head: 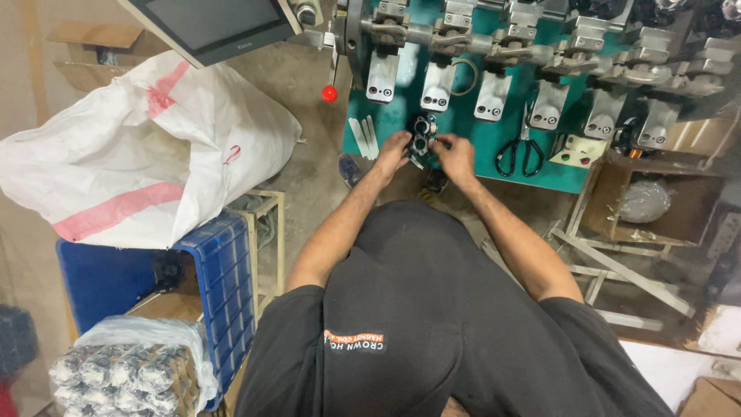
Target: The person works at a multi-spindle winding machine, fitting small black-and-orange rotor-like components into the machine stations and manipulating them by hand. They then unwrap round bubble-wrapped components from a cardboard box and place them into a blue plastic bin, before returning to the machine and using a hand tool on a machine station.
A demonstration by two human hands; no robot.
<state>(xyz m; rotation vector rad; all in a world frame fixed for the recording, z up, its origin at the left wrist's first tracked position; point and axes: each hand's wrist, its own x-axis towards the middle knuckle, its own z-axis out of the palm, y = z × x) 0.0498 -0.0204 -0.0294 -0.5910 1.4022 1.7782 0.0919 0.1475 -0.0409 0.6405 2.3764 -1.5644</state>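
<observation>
At far left, a white sack (pixel 139 147) slumps over a blue crate (pixel 220 286); a bag of small wound parts (pixel 123 374) sits below. Centre, on the green bench (pixel 478 143), left hand (pixel 394 149) and right hand (pixel 455 154) pinch a small dark metal part (pixel 422 135) between closed fingertips, one on each side. Looks rigid, light, with round openings; probably best held by its outer edges, as now. Above it hangs a row of grey clamps (pixel 436 89). Black-handled scissors (pixel 519 154) lie to the right, apart.
</observation>
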